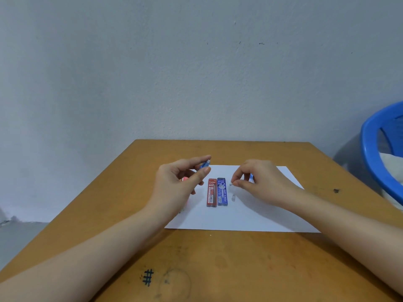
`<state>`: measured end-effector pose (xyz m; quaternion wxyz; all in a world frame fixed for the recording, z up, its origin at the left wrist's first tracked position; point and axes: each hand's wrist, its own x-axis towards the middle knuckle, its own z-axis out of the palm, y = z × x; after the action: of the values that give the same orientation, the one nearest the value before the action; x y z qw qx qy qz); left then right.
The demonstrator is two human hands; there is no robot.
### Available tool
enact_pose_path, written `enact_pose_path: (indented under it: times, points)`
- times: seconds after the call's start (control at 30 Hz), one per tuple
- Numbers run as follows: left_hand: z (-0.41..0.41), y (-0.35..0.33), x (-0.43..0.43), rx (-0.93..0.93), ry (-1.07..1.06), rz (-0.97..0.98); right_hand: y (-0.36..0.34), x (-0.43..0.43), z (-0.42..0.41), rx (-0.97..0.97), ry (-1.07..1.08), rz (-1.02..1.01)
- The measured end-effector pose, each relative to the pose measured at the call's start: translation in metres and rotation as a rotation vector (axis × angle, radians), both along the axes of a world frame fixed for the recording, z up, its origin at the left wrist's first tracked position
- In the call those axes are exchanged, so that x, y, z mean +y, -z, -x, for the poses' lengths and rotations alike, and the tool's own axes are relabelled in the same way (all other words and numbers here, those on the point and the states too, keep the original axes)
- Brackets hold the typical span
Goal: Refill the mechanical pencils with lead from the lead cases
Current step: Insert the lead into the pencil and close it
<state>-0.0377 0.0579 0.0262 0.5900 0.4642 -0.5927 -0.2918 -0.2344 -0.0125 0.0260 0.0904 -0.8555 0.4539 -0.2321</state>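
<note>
My left hand holds a blue mechanical pencil, its top end sticking out between thumb and forefinger. A pink pencil shows partly behind that hand. My right hand pinches a small white piece, seemingly the pencil's eraser, at its fingertips; a bit of blue peeks out behind its fingers. A red lead case and a blue lead case lie side by side on the white paper, between my hands. A small pale part lies on the paper right of the blue case.
The paper lies on a brown wooden table pushed against a grey wall. A blue plastic basket stands off the table's right side. A pen-drawn hash mark is near the table's front.
</note>
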Motion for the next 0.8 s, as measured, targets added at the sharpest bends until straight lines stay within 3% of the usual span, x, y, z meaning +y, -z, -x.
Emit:
enact_pose_path:
  times: [0.37,0.8]
  points:
    - [-0.002,0.006,-0.002,-0.24,0.013,-0.035,-0.003,0.015,-0.007,-0.305,-0.118,0.261]
    - [-0.003,0.009,-0.004,-0.26,0.036,-0.015,-0.001,0.016,-0.008,-0.319,-0.193,0.253]
